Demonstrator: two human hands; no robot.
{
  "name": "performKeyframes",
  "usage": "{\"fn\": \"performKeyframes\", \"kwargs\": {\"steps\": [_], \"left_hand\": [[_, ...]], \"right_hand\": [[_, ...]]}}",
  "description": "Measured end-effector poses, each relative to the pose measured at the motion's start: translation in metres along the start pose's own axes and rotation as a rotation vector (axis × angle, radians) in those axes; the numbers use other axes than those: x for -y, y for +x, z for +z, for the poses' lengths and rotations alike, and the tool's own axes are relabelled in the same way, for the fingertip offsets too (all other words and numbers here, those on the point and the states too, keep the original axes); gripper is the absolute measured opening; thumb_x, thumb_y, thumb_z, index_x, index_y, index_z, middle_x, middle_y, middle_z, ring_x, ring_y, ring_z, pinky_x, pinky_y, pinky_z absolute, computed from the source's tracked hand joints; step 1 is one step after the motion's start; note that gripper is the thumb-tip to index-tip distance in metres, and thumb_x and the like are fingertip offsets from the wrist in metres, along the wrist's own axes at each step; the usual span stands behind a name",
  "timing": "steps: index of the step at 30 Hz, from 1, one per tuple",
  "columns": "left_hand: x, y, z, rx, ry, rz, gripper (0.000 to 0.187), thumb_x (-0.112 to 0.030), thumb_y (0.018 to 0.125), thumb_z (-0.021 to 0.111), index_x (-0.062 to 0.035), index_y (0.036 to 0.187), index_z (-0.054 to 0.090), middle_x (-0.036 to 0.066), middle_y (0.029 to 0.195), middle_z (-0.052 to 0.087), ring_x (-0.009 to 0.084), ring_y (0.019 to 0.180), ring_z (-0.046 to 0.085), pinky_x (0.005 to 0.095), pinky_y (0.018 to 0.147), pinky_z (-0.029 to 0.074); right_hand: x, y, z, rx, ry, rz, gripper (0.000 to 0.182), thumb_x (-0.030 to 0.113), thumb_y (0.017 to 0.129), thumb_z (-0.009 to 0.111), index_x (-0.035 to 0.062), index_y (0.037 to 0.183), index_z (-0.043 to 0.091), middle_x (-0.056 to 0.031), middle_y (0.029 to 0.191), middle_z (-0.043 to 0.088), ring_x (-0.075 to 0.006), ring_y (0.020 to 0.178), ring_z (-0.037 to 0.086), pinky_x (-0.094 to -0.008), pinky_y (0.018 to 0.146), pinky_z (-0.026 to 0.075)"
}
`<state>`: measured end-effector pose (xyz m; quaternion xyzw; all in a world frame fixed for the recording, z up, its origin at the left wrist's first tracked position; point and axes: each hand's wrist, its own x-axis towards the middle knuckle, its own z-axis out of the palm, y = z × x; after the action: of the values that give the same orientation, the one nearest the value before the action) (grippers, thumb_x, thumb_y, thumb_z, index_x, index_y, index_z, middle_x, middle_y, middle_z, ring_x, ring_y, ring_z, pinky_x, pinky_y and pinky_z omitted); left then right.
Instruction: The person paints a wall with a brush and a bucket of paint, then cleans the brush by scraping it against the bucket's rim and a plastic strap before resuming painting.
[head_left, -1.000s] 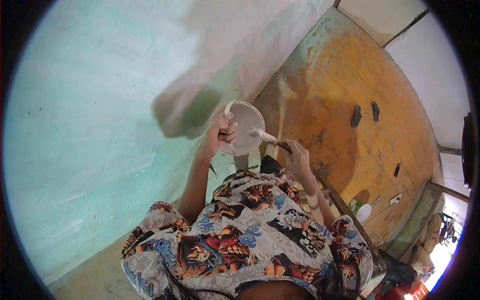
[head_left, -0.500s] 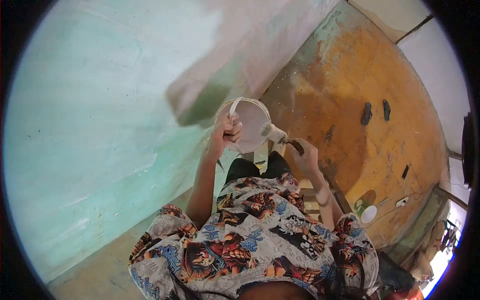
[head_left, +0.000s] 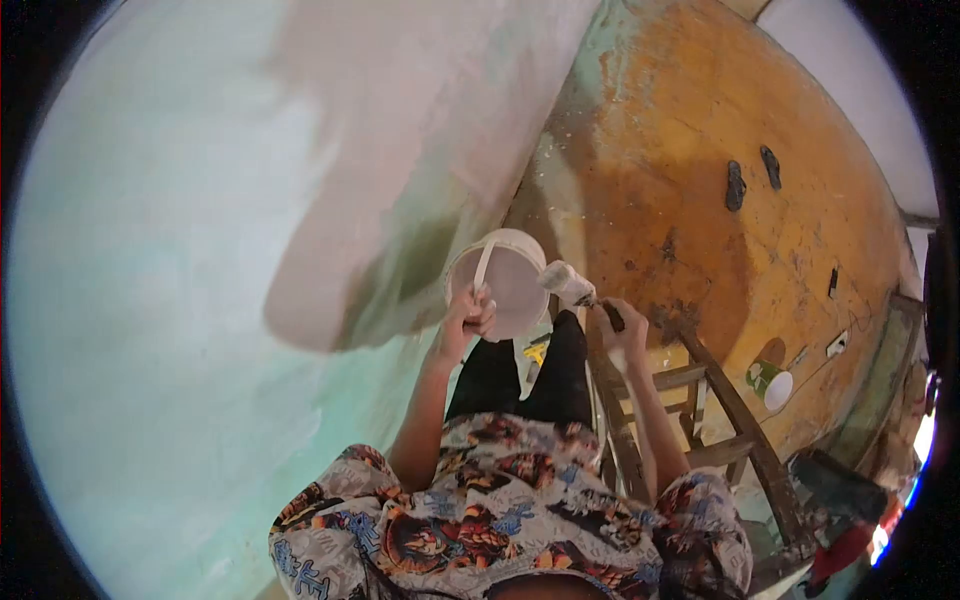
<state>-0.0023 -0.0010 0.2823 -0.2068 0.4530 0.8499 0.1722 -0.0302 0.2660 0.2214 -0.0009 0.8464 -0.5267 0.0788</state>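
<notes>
A white bucket with pale paint inside hangs in front of my body, and my left hand is closed round its white strap handle. My right hand grips the dark handle of a paintbrush. The brush's whitish, paint-coated head points left, at the bucket's right rim; whether it touches the rim I cannot tell. Beside both, to the left, rises a pale green wall with whitish paint over part of it.
A wooden ladder stands at the lower right, near my right forearm. On the orange-brown floor lie dark sandals, a white-and-green container, a black object and a white socket box with a cord.
The view has shifted, so bucket and hands appear lower and more of the ladder shows. The brush has moved from over the bucket's inside to its right rim.
</notes>
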Motion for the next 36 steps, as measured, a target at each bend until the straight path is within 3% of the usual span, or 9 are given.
{"fn": "performKeyframes", "kwargs": {"steps": [2,6,9,12,15,19,23,28,36], "left_hand": [[0.023,-0.012,-0.010,-0.036,0.002,-0.031,0.020,-0.021,0.077,0.049,-0.0131,0.083,0.032,-0.004,0.061,0.026,0.0069,0.049,0.026,0.0237,0.048,0.023],[0.043,-0.012,-0.007,-0.023,0.102,-0.091,0.020,-0.025,0.080,0.050,-0.0136,0.082,0.034,-0.006,0.062,0.025,0.0064,0.052,0.025,0.0238,0.050,0.022],[0.046,-0.030,0.005,-0.085,0.164,-0.105,0.017,-0.015,0.077,0.047,-0.0120,0.083,0.031,-0.004,0.063,0.030,0.0053,0.049,0.026,0.0213,0.047,0.022],[0.048,-0.035,-0.001,-0.070,0.151,-0.111,0.018,-0.015,0.077,0.048,-0.0117,0.082,0.032,-0.004,0.065,0.031,0.0044,0.049,0.025,0.0206,0.046,0.021],[0.046,-0.034,-0.003,-0.191,0.186,-0.138,0.019,-0.016,0.076,0.049,-0.0113,0.083,0.033,-0.004,0.067,0.032,0.0037,0.050,0.026,0.0202,0.047,0.021],[0.052,-0.028,-0.009,-0.211,0.135,-0.199,0.016,-0.015,0.078,0.049,-0.0101,0.088,0.037,-0.004,0.069,0.032,0.0036,0.056,0.029,0.0192,0.050,0.022],[0.049,-0.027,-0.022,-0.282,0.198,-0.272,0.014,-0.011,0.081,0.050,-0.0079,0.091,0.040,-0.004,0.070,0.034,0.0043,0.056,0.030,0.0196,0.051,0.024],[0.053,-0.026,-0.031,-0.237,0.170,-0.292,0.010,-0.012,0.084,0.048,-0.0072,0.091,0.042,-0.004,0.074,0.035,0.0039,0.060,0.031,0.0188,0.051,0.026],[0.073,-0.031,-0.038,-0.155,0.175,-0.295,0.009,-0.011,0.084,0.046,-0.0061,0.091,0.043,-0.006,0.072,0.033,0.0033,0.059,0.030,0.0182,0.050,0.026]], "right_hand": [[-0.016,-0.006,0.007,0.000,-0.002,-0.031,0.018,0.014,0.080,0.069,-0.0011,0.088,0.063,-0.0143,0.079,0.066,-0.0207,0.069,0.065,-0.0292,0.063,0.049],[-0.039,-0.031,0.020,-0.055,0.128,0.132,0.017,0.013,0.081,0.067,-0.0011,0.090,0.064,-0.0140,0.078,0.066,-0.0176,0.068,0.064,-0.0282,0.062,0.048],[-0.037,-0.044,0.018,-0.022,0.163,0.185,0.017,0.012,0.082,0.067,-0.0011,0.091,0.064,-0.0137,0.078,0.066,-0.0164,0.069,0.064,-0.0276,0.062,0.048],[-0.030,-0.033,0.022,-0.005,0.173,0.176,0.017,0.012,0.081,0.067,-0.0003,0.091,0.064,-0.0137,0.077,0.066,-0.0162,0.067,0.064,-0.0274,0.061,0.048],[-0.009,0.002,0.035,-0.042,0.234,0.092,0.016,0.012,0.080,0.068,0.0002,0.091,0.064,-0.0129,0.075,0.065,-0.0155,0.066,0.063,-0.0268,0.061,0.047],[0.029,0.054,0.056,0.065,0.152,-0.021,0.018,0.014,0.079,0.069,0.0017,0.092,0.065,-0.0098,0.071,0.064,-0.0155,0.061,0.059,-0.0279,0.054,0.043],[0.094,0.099,0.086,0.214,0.437,-0.086,0.019,0.017,0.079,0.069,0.0027,0.091,0.066,-0.0088,0.072,0.064,-0.0182,0.059,0.059,-0.0283,0.052,0.043],[0.141,0.136,0.097,0.310,0.539,-0.293,0.022,0.022,0.079,0.070,0.0026,0.088,0.068,-0.0102,0.071,0.064,-0.0216,0.058,0.060,-0.0285,0.054,0.045],[0.157,0.145,0.126,0.360,0.641,-0.349,0.027,0.028,0.079,0.070,0.0029,0.087,0.068,-0.0112,0.070,0.063,-0.0236,0.057,0.059,-0.0305,0.053,0.045]]}}
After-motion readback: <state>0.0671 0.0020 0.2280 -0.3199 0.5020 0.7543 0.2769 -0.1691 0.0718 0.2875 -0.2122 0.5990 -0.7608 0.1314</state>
